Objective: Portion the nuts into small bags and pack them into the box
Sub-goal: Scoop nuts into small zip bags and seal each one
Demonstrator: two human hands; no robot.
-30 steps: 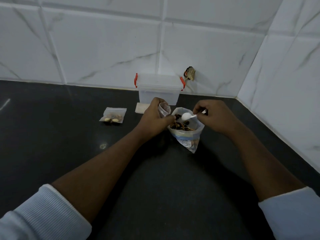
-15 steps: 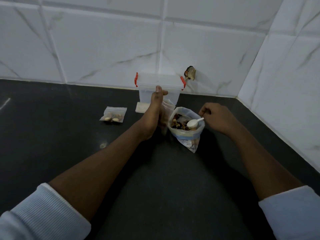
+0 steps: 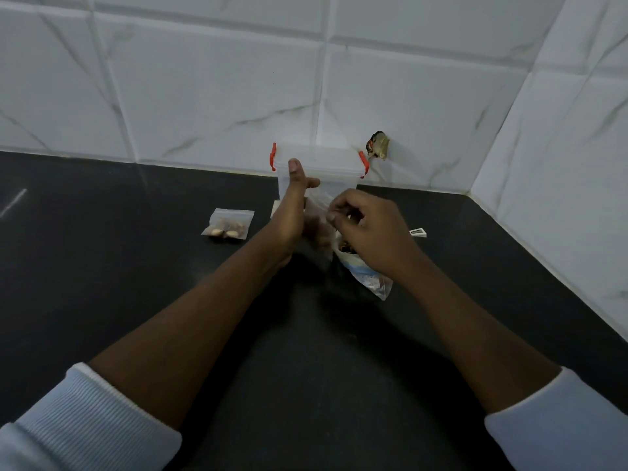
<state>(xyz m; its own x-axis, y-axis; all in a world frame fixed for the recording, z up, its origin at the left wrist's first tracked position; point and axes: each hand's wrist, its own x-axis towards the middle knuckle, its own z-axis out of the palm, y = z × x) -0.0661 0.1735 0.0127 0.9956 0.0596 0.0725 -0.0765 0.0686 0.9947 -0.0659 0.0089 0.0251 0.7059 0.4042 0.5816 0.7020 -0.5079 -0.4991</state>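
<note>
A: Item one, changes. Half a second back my right hand sat clear of the big bag, with the spoon left in the nuts. Now the right hand has come across to the small bag, and the spoon is no longer in sight. A white piece lies on the bench to the right; I cannot tell whether it is the spoon.

B: Hands, state?

A: Left hand: raised, thumb up, fingers curled round the small bag, which it holds upright in front of the box. Right hand: fingers bent, tips pinched at the small bag's top edge. Both grips are partly blurred, so how firm they are I cannot tell.

B: Stock on the bench?

A: Filled bag: one, flat on the bench to the left, well apart from the hands, closed as far as I can see. Big bag: mouth open, nuts visible, mostly hidden under the right hand. Box: clear, red clips, lid on, at the wall. Flat white thing behind the left hand: mostly hidden.

B: Meaning for the task?

A: My reading: scooping for this portion is done and the step in hand is sealing the small bag. That would make two portions. Neither is in the box yet, and the lid has to come off first. Risk: the small bag tips and spills before it is sealed.
</note>
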